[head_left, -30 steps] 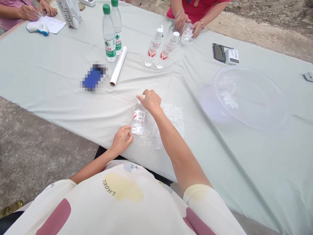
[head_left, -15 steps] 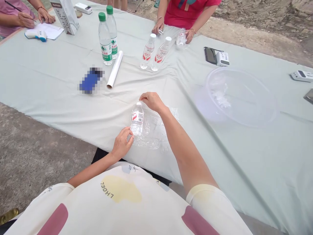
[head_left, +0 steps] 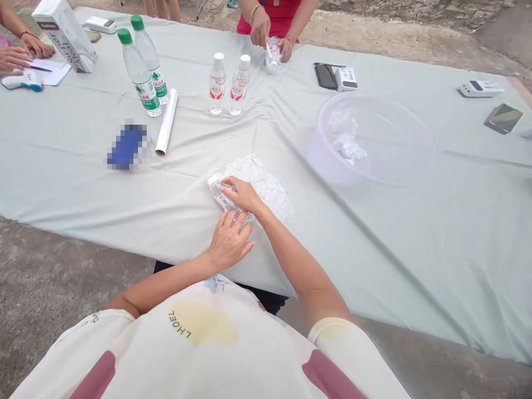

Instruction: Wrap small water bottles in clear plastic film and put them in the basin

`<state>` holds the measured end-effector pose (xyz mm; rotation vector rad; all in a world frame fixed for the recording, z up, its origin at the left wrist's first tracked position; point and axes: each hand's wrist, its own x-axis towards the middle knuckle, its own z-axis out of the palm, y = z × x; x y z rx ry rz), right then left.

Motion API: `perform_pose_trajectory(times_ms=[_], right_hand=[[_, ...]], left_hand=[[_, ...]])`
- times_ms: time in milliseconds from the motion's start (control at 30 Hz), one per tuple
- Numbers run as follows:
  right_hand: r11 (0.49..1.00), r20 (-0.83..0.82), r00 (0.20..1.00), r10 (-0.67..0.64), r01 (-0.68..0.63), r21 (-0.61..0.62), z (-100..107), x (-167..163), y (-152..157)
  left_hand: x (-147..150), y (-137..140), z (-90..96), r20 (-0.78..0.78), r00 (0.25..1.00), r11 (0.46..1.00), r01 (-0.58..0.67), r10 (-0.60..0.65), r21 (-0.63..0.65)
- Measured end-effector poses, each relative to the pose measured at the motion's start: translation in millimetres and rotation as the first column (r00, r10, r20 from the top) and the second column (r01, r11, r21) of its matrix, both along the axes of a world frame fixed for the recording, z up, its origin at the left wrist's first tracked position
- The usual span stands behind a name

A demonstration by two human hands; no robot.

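Note:
A small clear water bottle (head_left: 225,200) with a white cap lies aslant on a crumpled sheet of clear plastic film (head_left: 266,185). My right hand (head_left: 243,195) is over its upper half, thumb and fingers gripping it just below the cap. At the bottle's base, my left hand (head_left: 230,239) lays its stretched fingers against the lower end, with the thumb standing apart. Both hands cover part of the bottle and its label. The film spreads out to the right and beyond the bottle, partly under my right wrist.
Two white-capped bottles (head_left: 227,88), two green-capped bottles (head_left: 145,83), a white film roll (head_left: 167,123) and a blurred blue thing (head_left: 127,147) stand or lie ahead. A translucent basin (head_left: 320,149) holds crumpled film. Across the table, a co-worker's hands (head_left: 272,39) handle a wrapped thing.
The bottle has tilted, its cap swinging left. My right hand has come down from beside the cap onto the bottle; my left has moved right along its base. The view has shifted.

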<state>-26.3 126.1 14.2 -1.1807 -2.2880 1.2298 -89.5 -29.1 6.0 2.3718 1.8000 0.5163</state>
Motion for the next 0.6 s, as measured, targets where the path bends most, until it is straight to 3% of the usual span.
perform_pose_trajectory(times_ms=[100, 200, 300, 400, 467, 600], right_hand=[[1.0, 0.053, 0.999, 0.012, -0.013, 0.012, 1, 14, 13], [0.988, 0.095, 0.995, -0.032, 0.017, 0.156, -1, 39, 29], [0.954, 0.055, 0.974, -0.218, 0.201, 0.223, 4, 70, 42], [0.919, -0.029, 0.934, -0.356, 0.355, 0.174, 17, 91, 44], [0.937, -0.066, 0.949, -0.308, 0.315, 0.153, 28, 94, 41], [0.99, 0.056, 0.998, -0.017, 0.009, 0.141, 40, 86, 36]], left_hand=[[14, 20, 4.1, -0.052, 0.997, 0.998, 0.062, -0.062, -0.009], [27, 40, 4.8, -0.077, 0.99, 0.992, 0.117, -0.12, -0.039], [42, 60, 3.9, -0.109, 0.981, 0.986, 0.153, -0.159, -0.066], [57, 82, 2.2, -0.155, 0.964, 0.973, 0.202, -0.218, -0.112], [68, 98, 1.1, -0.157, 0.949, 0.957, 0.251, -0.273, -0.144], [93, 117, 1.2, -0.019, 0.936, 0.923, 0.342, -0.35, -0.178]])
